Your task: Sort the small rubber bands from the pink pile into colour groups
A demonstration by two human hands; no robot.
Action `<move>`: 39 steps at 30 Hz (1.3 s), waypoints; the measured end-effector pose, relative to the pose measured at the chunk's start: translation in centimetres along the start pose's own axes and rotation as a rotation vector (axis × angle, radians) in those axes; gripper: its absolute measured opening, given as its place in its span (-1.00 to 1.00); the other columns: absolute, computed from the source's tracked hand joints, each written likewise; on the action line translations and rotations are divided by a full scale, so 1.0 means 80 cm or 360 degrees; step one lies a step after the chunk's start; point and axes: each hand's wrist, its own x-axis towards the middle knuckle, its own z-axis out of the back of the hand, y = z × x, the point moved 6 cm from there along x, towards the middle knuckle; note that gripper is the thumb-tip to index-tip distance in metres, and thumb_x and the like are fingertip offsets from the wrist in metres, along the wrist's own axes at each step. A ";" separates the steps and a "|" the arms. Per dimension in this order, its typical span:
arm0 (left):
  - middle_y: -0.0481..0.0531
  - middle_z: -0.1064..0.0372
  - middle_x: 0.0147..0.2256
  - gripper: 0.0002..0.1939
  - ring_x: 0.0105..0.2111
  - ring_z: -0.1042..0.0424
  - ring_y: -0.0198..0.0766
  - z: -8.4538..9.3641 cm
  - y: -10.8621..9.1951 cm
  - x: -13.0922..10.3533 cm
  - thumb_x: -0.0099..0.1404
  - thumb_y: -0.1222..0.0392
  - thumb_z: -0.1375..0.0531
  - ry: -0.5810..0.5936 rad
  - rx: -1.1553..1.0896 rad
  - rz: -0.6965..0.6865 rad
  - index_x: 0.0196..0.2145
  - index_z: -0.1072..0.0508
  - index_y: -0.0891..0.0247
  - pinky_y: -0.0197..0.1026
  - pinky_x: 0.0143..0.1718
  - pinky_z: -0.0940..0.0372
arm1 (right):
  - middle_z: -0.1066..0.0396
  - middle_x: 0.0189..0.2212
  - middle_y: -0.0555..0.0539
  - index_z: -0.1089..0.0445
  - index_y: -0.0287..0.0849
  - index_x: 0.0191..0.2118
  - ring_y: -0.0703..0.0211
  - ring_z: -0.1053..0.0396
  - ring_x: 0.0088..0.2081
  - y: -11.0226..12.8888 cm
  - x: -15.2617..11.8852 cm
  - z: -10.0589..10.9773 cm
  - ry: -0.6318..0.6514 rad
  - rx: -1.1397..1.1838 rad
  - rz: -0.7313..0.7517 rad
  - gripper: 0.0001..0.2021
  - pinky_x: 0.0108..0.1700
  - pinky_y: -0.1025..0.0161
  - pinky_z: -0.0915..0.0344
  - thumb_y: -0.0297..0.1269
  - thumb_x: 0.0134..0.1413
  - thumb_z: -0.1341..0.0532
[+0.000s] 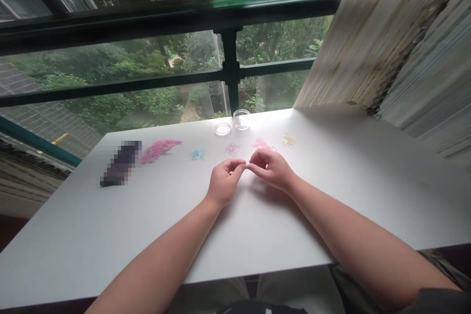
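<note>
My left hand (225,180) and my right hand (271,169) meet just above the white table, thumbs and forefingers pinched together. Between the fingertips there may be a tiny pinkish piece, too small to name. Right behind my right hand lies a loose pile of small pink pieces (262,144). A smaller light pink pile (232,148) sits beyond my left hand. To its left is a little teal pile (197,154), and farther left spreads a larger deep pink pile (161,149). Some pale yellow pieces (288,140) rest beyond my right hand.
A clear round container (242,120) stands at the table's (147,235) back edge, with a shallow clear round dish or lid (222,129) beside it. A dark pixelated object (122,163) lies at the left. Behind run green window rails (230,64); a curtain (346,44) hangs at right.
</note>
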 end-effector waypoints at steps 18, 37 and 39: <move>0.01 -0.41 -0.34 -0.84 -0.35 -0.37 -0.31 0.002 -0.002 -0.008 0.21 0.14 -0.13 0.0172 0.0012 -0.0023 -0.30 -0.40 0.25 -0.27 -0.29 -0.24 | -0.32 -0.56 -0.01 -0.35 -0.21 -0.44 0.31 -0.21 -0.52 0.010 -0.001 -0.006 0.0128 -0.0050 0.0017 -0.94 -0.50 0.35 -0.16 -0.35 -0.03 -0.17; 0.02 -0.38 -0.30 -0.85 -0.31 -0.34 -0.29 0.000 -0.004 -0.007 0.23 0.12 -0.11 0.0291 0.0053 -0.0055 -0.30 -0.39 0.24 -0.27 -0.28 -0.23 | -0.23 -0.58 0.06 -0.24 -0.18 -0.38 0.34 -0.18 -0.54 0.004 -0.003 -0.013 0.0283 0.0042 -0.0038 -0.83 -0.54 0.38 -0.14 -0.27 -0.10 -0.24; 0.01 -0.39 -0.30 -0.84 -0.31 -0.35 -0.29 0.000 -0.004 -0.007 0.21 0.12 -0.12 0.0311 0.0032 -0.0051 -0.31 -0.40 0.23 -0.27 -0.27 -0.22 | -0.24 -0.57 0.05 -0.27 -0.19 -0.37 0.35 -0.17 -0.55 0.004 -0.003 -0.014 0.0287 0.0004 -0.0022 -0.84 -0.53 0.38 -0.15 -0.26 -0.08 -0.24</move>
